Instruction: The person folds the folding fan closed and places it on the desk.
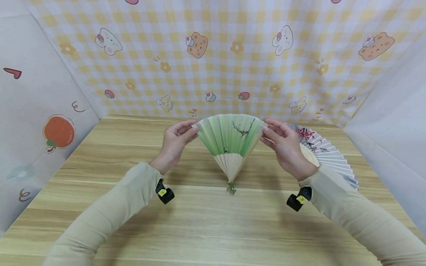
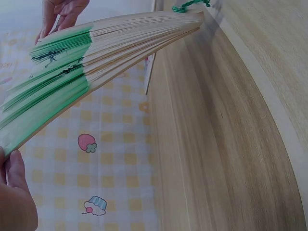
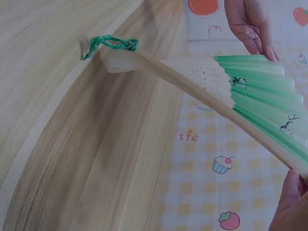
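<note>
A green folding fan (image 1: 229, 136), partly spread and painted with dark branches, stands between both hands with its pivot end low, near the wooden table. My left hand (image 1: 175, 142) pinches its left upper corner between thumb and fingers. At the opposite upper corner, my right hand (image 1: 287, 147) pinches the outer rib. A green cord tassel (image 1: 231, 187) hangs at the pivot. The left wrist view shows the pale wooden ribs (image 2: 139, 41) bunched toward the pivot. In the right wrist view, the thick outer guard (image 3: 207, 98) runs down to the right thumb.
Behind the right hand, a spread white fan (image 1: 329, 157) with red blossoms lies on the wooden table (image 1: 206, 229). A yellow checked cloth (image 1: 219, 70) hangs along the back edge, with white cloth (image 1: 30, 96) at the sides.
</note>
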### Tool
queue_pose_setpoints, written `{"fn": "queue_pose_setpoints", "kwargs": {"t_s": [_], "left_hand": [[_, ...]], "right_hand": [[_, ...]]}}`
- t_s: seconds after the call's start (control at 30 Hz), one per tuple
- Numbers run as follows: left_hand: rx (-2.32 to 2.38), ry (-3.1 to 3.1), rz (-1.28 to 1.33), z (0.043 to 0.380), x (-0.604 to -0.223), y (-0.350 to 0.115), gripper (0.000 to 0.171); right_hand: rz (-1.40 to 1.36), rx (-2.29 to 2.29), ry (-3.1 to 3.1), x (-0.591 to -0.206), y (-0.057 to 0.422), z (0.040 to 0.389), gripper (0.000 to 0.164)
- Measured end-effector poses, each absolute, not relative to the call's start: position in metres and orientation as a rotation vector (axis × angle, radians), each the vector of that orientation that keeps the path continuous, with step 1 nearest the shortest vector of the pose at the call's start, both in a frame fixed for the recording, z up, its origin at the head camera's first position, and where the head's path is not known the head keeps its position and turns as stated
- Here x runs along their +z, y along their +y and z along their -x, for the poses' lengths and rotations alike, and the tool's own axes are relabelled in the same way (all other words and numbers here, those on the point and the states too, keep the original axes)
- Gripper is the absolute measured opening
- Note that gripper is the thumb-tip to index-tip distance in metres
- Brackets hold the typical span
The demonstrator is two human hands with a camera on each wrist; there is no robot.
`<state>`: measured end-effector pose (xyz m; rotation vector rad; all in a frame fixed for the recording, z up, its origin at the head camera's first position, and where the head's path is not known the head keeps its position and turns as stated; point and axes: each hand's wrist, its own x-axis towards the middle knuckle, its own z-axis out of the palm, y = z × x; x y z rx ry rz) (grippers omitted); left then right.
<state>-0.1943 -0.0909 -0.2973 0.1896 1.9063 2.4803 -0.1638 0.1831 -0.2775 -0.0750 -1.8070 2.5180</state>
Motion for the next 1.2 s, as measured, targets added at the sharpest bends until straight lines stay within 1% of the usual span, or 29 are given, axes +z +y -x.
{"fn": "queue_pose_setpoints", "kwargs": {"t_s": [0.47,0.9,1.2], "left_hand": [[2.493,1.891,-0.249,0.192,-0.295,-0.081,0.016],[2.468,1.918,-0.222,0.193,-0.290,-0.074,0.029],[2.487,1.863,-0.269,0.192,-0.291,-0.069,0.024]], "right_hand": [[0.037,2.504,-1.868,-0.274,0.178,0.161,0.017],[-0.036,2.528,-1.890,-0.279,0.169,0.161,0.018],[-0.089,2.529,-1.902,-0.282,0.164,0.161,0.018]]}}
